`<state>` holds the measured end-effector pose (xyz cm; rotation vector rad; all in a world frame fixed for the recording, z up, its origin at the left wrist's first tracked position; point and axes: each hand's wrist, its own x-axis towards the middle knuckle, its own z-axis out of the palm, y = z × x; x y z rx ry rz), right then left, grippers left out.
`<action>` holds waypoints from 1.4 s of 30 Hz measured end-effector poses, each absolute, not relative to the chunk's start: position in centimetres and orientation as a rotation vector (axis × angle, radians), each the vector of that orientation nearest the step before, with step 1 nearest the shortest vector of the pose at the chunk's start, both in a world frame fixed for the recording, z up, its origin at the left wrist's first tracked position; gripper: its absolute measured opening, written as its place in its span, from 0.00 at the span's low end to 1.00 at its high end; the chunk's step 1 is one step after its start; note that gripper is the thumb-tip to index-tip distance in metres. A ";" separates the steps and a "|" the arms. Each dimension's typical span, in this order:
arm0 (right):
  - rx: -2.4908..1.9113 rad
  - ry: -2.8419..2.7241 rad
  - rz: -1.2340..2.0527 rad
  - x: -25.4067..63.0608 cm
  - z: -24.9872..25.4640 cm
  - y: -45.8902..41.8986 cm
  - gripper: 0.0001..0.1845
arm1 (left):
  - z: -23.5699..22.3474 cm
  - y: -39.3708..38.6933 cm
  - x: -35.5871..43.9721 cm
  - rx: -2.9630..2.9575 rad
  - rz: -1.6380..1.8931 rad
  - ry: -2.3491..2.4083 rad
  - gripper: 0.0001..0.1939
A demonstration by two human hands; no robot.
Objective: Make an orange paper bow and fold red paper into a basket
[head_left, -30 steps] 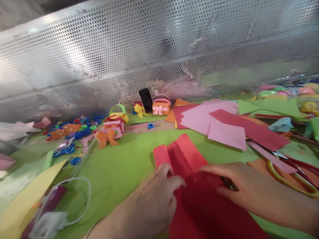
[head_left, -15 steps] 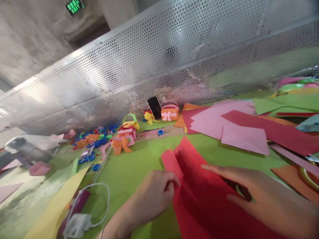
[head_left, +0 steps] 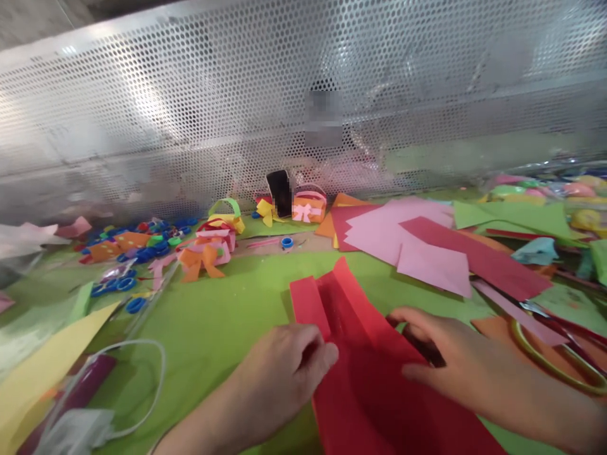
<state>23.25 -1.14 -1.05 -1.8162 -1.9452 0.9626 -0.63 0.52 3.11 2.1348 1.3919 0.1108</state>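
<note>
A folded red paper sheet (head_left: 365, 354) lies on the green table (head_left: 227, 316) in front of me. My left hand (head_left: 279, 373) pinches the sheet's left fold, fingers curled closed on the paper. My right hand (head_left: 450, 360) rests on the sheet's right part, fingers bent and pressing the paper down. The far end of the sheet stands up in pleats past my fingers.
Pink and dark red sheets (head_left: 417, 243) lie at the back right, scissors with yellow-green handles (head_left: 554, 347) at the right. Small paper baskets with bows (head_left: 213, 243), a phone (head_left: 279, 193), blue rings (head_left: 137, 259) and a white cable (head_left: 133, 379) lie left. A perforated metal wall (head_left: 303, 101) closes the back.
The view dipped back down after tilting up. My right hand's fingers have curled in from a flatter spread; my left hand keeps its pinch on the red paper's fold.
</note>
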 end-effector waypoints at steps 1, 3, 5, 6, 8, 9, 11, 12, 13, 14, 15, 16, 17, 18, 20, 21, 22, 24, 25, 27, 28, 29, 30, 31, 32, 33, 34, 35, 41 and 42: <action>-1.795 -1.916 0.982 23.3 -0.9 -1.2 0.27 | 3.1 0.4 -0.6 2.125 0.117 1.401 0.13; -1.756 -1.902 0.983 23.2 -0.8 -1.4 0.24 | 3.0 0.2 -0.7 2.124 0.130 1.387 0.07; -1.733 -1.919 0.959 22.9 -0.8 -1.6 0.19 | 2.8 0.0 -0.9 2.145 0.146 1.345 0.05; -1.735 -1.935 0.933 22.8 -0.8 -1.6 0.17 | 2.7 0.0 -0.9 2.156 0.161 1.318 0.07; -1.758 -1.984 0.839 22.6 -1.0 -1.7 0.18 | 2.6 0.1 -1.0 2.171 0.197 1.281 0.11; -1.753 -2.018 0.779 22.6 -1.1 -1.8 0.21 | 2.5 0.1 -1.0 2.175 0.207 1.277 0.13; -1.644 -2.134 0.668 22.6 -1.2 -2.0 0.28 | 2.5 0.1 -0.9 2.177 0.199 1.289 0.14; -1.549 -2.214 0.632 22.7 -1.2 -2.1 0.30 | 2.5 0.1 -0.9 2.174 0.189 1.298 0.14; -1.456 -2.290 0.606 22.8 -1.3 -2.1 0.30 | 2.5 0.1 -0.9 2.170 0.187 1.305 0.14; -1.386 -2.356 0.592 22.8 -1.3 -2.1 0.28 | 2.5 0.1 -0.9 2.166 0.194 1.304 0.14; -1.356 -2.400 0.588 22.9 -1.4 -2.0 0.26 | 2.4 0.0 -0.9 2.163 0.207 1.300 0.14; -1.365 -2.422 0.594 22.9 -1.4 -2.0 0.25 | 2.4 0.0 -0.9 2.158 0.218 1.296 0.14; -1.398 -2.418 0.603 22.9 -1.4 -1.9 0.25 | 2.3 0.0 -0.9 2.155 0.225 1.293 0.14; -1.432 -2.404 0.620 22.8 -1.4 -1.8 0.25 | 2.3 -0.1 -0.9 2.154 0.228 1.295 0.13; -1.499 -2.356 0.652 22.6 -1.4 -1.6 0.27 | 2.2 -0.1 -0.9 2.157 0.217 1.305 0.12; -1.535 -2.324 0.660 22.6 -1.4 -1.5 0.28 | 2.2 -0.1 -0.8 2.164 0.216 1.310 0.11; -1.569 -2.296 0.669 22.6 -1.3 -1.4 0.30 | 2.2 -0.1 -0.8 2.173 0.217 1.313 0.11; -1.634 -2.249 0.693 22.7 -1.3 -1.3 0.31 | 2.2 -0.1 -0.7 2.188 0.217 1.314 0.10; -1.661 -2.238 0.703 22.8 -1.4 -1.3 0.30 | 2.2 -0.1 -0.7 2.195 0.209 1.312 0.10; -1.683 -2.250 0.717 23.1 -1.6 -1.2 0.28 | 2.4 -0.2 -0.6 2.196 0.185 1.317 0.09; -1.683 -2.262 0.710 23.3 -1.7 -1.2 0.28 | 2.4 -0.2 -0.5 2.194 0.171 1.324 0.09; -1.672 -2.274 0.701 23.4 -1.9 -1.2 0.28 | 2.5 -0.2 -0.5 2.190 0.159 1.331 0.09; -1.658 -2.275 0.682 23.5 -2.1 -1.3 0.28 | 2.6 -0.2 -0.5 2.184 0.149 1.338 0.09; -1.649 -2.258 0.655 23.6 -2.2 -1.3 0.29 | 2.6 -0.2 -0.4 2.174 0.143 1.345 0.11; -1.650 -2.229 0.629 23.6 -2.3 -1.4 0.28 | 2.7 -0.1 -0.4 2.160 0.138 1.346 0.13; -1.653 -2.203 0.619 23.6 -2.3 -1.4 0.27 | 2.7 0.0 -0.4 2.143 0.135 1.340 0.16; -1.662 -2.176 0.625 23.6 -2.3 -1.4 0.25 | 2.7 0.0 -0.3 2.125 0.134 1.333 0.19; -1.673 -2.149 0.647 23.5 -2.2 -1.4 0.23 | 2.7 0.1 -0.3 2.111 0.136 1.332 0.21; -1.652 -2.100 0.882 23.2 -1.1 -1.4 0.24 | 2.3 -0.1 -0.4 2.128 0.146 1.379 0.08; -1.635 -2.084 0.908 23.0 -1.0 -1.5 0.28 | 2.2 -0.2 -0.4 2.136 0.155 1.375 0.06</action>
